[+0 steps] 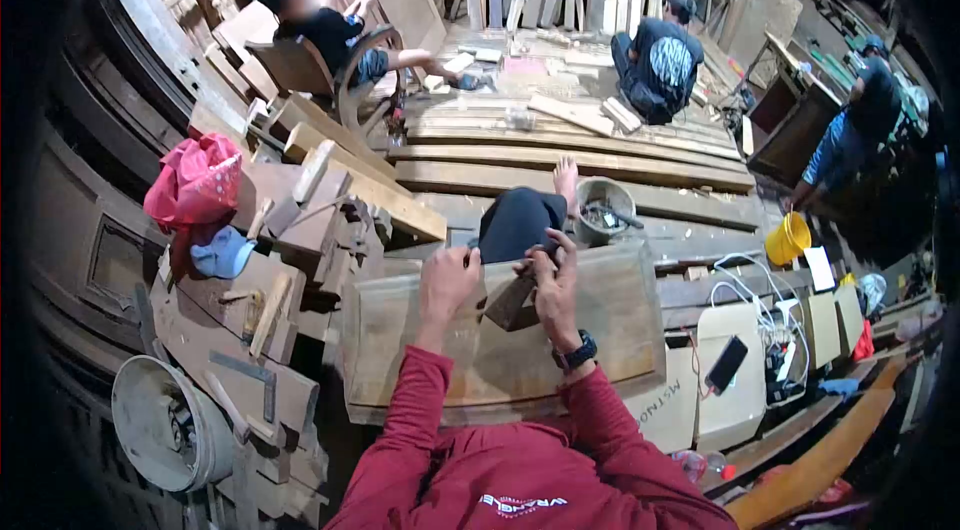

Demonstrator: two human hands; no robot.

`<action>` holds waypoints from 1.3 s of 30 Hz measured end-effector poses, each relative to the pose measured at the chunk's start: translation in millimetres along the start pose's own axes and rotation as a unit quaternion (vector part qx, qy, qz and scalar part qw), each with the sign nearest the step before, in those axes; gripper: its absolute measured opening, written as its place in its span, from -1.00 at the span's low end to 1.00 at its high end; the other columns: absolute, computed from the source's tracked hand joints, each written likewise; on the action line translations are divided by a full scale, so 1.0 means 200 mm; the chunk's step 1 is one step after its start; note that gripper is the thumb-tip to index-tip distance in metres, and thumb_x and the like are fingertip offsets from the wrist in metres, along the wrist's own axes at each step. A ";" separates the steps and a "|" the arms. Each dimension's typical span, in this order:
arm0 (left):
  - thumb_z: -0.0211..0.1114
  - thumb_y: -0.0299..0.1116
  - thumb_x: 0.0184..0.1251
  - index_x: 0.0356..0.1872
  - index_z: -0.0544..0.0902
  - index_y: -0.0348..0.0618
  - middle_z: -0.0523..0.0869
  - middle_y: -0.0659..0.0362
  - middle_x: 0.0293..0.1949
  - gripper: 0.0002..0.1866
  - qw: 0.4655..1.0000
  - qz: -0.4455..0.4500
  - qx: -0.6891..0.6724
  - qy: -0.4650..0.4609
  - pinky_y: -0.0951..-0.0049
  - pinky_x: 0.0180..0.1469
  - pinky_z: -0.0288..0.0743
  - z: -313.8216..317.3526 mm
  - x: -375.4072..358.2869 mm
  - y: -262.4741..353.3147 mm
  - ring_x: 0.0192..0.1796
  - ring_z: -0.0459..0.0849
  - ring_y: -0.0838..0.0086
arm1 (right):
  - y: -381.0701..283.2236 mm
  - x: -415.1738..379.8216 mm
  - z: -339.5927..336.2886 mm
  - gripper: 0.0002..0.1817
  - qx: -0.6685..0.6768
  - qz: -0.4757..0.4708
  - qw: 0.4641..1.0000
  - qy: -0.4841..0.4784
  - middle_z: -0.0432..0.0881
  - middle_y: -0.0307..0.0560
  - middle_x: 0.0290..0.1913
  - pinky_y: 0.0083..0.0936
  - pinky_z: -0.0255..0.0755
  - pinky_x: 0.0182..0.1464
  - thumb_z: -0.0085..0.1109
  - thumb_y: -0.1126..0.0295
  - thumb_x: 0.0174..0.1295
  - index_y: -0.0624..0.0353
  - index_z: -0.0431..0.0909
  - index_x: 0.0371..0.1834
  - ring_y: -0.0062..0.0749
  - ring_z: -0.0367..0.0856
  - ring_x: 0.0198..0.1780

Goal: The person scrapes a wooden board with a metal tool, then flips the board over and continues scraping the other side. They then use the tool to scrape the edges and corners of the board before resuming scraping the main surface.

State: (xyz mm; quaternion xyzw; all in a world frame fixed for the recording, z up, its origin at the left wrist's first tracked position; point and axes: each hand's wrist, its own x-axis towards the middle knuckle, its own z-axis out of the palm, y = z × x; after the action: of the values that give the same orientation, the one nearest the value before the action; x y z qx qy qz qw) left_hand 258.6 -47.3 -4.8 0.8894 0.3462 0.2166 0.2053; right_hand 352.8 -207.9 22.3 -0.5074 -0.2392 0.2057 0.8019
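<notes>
A wide wooden panel [590, 340] lies across my lap, with a slightly curved front edge and some darker stains. My left hand [450, 285] is closed above its left half, fingertips pressed together; whatever they may pinch is too small to make out. Over the middle of the panel, my right hand [555, 285] grips a dark brown, flat, roughly rectangular piece [512, 304], which is tilted with its lower corner toward the panel. The fingers partly cover its upper end, and its exact kind does not show. A black watch [575, 352] is on my right wrist.
At left are a workbench [200, 320], a metal square [245, 375], a chisel [252, 315] and a white bucket [165, 420]. Ahead stands a bucket of tools [605, 208]. A phone [727, 365], cables and a yellow bucket [788, 238] are at right. Several people work beyond.
</notes>
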 end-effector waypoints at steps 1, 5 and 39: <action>0.25 -0.06 0.47 -0.33 0.77 -0.23 0.76 -0.19 -0.35 -0.60 1.000 0.013 0.005 0.000 -0.09 -0.14 0.61 -0.02 0.00 0.02 -0.23 0.75 -0.17 | -0.02 -0.02 0.01 -0.57 -0.069 -0.023 0.997 -0.034 0.58 -0.10 -0.03 -0.46 0.64 0.02 0.07 0.50 0.56 0.13 0.31 0.44 -0.43 0.67 -0.06; 0.24 -0.05 0.48 -0.37 0.76 -0.24 0.76 -0.20 -0.37 -0.58 1.000 -0.003 0.005 -0.028 -0.08 -0.13 0.61 -0.06 0.00 0.05 -0.23 0.75 -0.15 | 0.08 -0.01 -0.04 -0.60 -0.085 0.001 0.990 -0.114 0.61 -0.08 -0.04 -0.46 0.60 0.00 0.10 0.49 0.55 0.15 0.37 0.40 -0.45 0.67 -0.10; 0.04 -0.03 0.53 -0.25 0.83 -0.35 0.80 -0.28 -0.18 -0.44 0.986 -0.057 0.073 -0.141 -0.02 0.04 0.68 -0.07 0.06 0.18 -0.09 0.81 -0.11 | 0.00 0.03 -0.08 -0.59 -0.055 -0.015 0.998 -0.014 0.59 -0.12 -0.17 -0.46 0.65 -0.16 0.13 0.60 0.46 0.17 0.28 0.31 -0.46 0.70 -0.27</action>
State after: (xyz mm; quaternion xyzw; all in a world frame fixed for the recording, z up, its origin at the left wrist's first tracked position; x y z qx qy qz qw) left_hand 278.6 -60.7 28.1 0.9023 0.3793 0.0511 0.1985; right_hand 366.9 -216.9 17.3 -0.5442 -0.2693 0.1872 0.7722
